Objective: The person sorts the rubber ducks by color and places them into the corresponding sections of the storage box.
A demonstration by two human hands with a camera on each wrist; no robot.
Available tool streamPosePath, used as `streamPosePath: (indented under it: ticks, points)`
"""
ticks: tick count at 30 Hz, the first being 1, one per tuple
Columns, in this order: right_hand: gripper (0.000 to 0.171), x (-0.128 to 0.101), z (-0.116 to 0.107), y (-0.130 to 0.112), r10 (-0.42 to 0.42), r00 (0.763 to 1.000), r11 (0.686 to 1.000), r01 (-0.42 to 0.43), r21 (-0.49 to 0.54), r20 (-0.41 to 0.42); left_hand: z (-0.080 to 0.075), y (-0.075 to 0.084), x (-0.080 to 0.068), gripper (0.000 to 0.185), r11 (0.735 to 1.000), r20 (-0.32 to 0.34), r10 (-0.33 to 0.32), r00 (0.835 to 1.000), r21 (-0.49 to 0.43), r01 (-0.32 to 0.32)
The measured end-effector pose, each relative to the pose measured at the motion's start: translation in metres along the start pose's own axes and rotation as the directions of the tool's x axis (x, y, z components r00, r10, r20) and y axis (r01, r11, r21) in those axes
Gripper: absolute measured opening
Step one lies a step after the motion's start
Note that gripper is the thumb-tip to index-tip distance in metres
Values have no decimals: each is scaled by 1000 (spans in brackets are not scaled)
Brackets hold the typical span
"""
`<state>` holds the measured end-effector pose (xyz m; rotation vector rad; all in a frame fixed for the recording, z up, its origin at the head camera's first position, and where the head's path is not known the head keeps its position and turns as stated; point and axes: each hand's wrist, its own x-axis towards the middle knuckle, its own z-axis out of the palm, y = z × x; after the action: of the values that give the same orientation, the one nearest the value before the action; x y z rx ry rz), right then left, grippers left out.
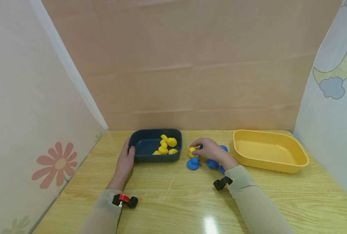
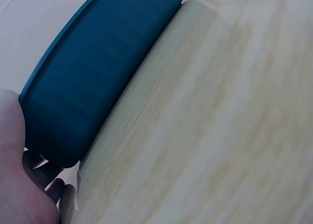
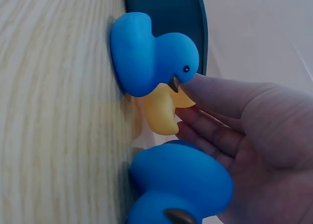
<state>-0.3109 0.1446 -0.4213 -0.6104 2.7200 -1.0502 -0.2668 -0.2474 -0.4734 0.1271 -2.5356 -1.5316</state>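
- Nearest us come two beige sleeves (image 1: 258, 204), both cut off by the head view's bottom edge.
- Our right hand (image 1: 210, 151) has its thumb and fingers pinching one yellow duck (image 1: 192, 152), just right of the dark blue tub (image 1: 157, 159). In the right wrist view a blue duck covers part of it, and we cannot tell whether it touches the tabletop (image 1: 167, 208).
- Our left hand (image 1: 126, 164) lies against the tub's left end. Some of its fingers go out of sight behind the tub in the left wrist view, so we cannot tell whether they grip or merely rest.
- Inside the dark blue tub we count about five yellow shapes, apparently ducks (image 1: 163, 149), gathered at its right; the near wall cuts off the lowest ones.
- Around and behind our right hand we make out five patches of blue ducks (image 1: 193, 164); only the front one shows nearly whole, so the count is uncertain.
- One yellow tub (image 1: 267, 164) stands to the right, its visible floor bare.
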Motion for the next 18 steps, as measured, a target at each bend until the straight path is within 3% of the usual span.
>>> streamPosePath:
  ticks: [8,18]
  points:
    - [36,-2,-6,-2,-19,999,999,20,34,-34,1,0,0,66,1000,-2,9,1000,-9,-9]
    - [40,-4,-12,-18,-25,990,989,45,139,-137,0,0,1,66,1000,-3,10,1000,-7,-10]
